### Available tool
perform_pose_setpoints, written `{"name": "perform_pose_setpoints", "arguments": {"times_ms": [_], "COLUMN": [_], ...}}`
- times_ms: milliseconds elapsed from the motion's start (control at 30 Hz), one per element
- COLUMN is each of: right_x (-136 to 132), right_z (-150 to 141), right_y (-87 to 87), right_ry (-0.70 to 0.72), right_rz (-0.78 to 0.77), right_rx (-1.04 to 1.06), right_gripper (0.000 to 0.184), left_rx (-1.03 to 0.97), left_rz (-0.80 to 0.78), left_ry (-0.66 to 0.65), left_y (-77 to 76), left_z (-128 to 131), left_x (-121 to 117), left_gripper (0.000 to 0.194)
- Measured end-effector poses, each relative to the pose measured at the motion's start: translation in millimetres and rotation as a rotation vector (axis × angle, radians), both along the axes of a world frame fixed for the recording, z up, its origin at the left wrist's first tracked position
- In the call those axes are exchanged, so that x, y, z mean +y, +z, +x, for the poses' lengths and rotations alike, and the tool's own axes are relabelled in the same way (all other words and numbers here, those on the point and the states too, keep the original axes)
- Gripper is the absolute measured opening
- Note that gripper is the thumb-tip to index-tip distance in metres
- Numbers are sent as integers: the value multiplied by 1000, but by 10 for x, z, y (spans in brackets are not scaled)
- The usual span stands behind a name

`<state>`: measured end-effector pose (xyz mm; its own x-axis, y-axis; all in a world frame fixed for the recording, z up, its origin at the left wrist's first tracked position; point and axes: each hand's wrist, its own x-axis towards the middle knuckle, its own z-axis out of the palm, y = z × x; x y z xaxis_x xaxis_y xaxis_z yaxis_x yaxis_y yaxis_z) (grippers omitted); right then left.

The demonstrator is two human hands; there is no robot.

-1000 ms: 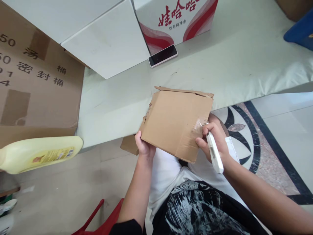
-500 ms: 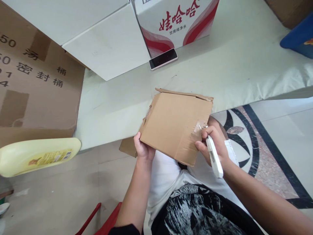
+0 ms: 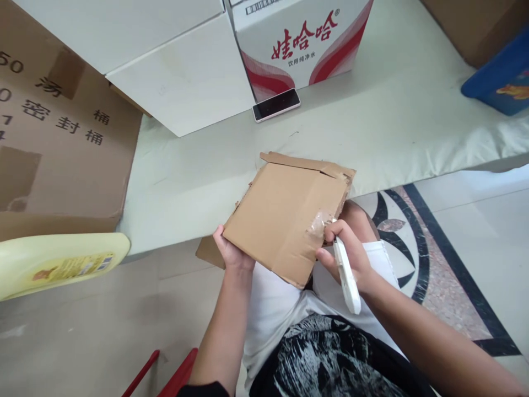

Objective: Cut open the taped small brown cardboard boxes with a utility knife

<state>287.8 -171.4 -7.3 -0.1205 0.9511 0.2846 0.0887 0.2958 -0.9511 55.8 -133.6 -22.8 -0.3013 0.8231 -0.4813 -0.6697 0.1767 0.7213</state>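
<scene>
A brown cardboard box (image 3: 281,207), flattish with torn edges and a strip of clear tape near its right side, is tilted over my lap at the table's edge. My left hand (image 3: 235,252) grips its lower left corner, thumb on top and the other fingers hidden beneath. In my right hand (image 3: 349,248) is a white utility knife (image 3: 347,275), its handle pointing back toward me. The knife's front end is at the box's right edge by the tape. Whether a blade is out cannot be made out.
Behind the box, a phone-like black device (image 3: 276,105) lies on the cloth-covered table (image 3: 185,182), against a white and red carton (image 3: 306,49). White boxes (image 3: 185,77) and a large brown carton (image 3: 61,138) stand left. A pale yellow bottle (image 3: 61,264) is nearer; a blue container (image 3: 496,77) sits right.
The box has shifted left and toward me, tipping so its top flap and right edge show more. Both hands have moved left with it, the knife still in the right.
</scene>
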Motion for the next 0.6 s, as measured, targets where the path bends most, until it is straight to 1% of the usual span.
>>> {"name": "perform_pose_setpoints", "arguments": {"times_ms": [100,167,233,267,367,433,467,533,567,600], "right_x": [-13,-30,-45,-46,-2,76,126,243,304,363], "right_z": [-4,-8,-21,-30,-27,28,77,221,316,426], "right_y": [7,4,-17,-36,-82,-60,-28,68,121,171], "right_ry": [-11,-11,-82,-157,-378,-470,-517,-652,-730,-775], "right_rz": [41,40,20,16,50,83,94,89,71,36], "right_rx": [36,8,-42,-49,-1,5,-10,-70,-95,-108], "right_gripper": [29,31,32,31,28,31,32,34,35,36], "left_rx": [12,49,79,81,54,38,34,20,16,24], "left_rz": [53,108,119,106,98,123,136,142,133,123], "left_ry": [29,75,104,93,-14,-102,-139,-236,-298,-361], "left_y": [44,56,51,42,4,-20,-29,-37,-36,-32], "left_z": [49,105,161,187,248,284,301,324,325,317], "left_x": [5,-5,-16,-20,-2,42,74,158,209,265], "left_gripper": [58,51,44,44,60,70,71,66,63,61]}}
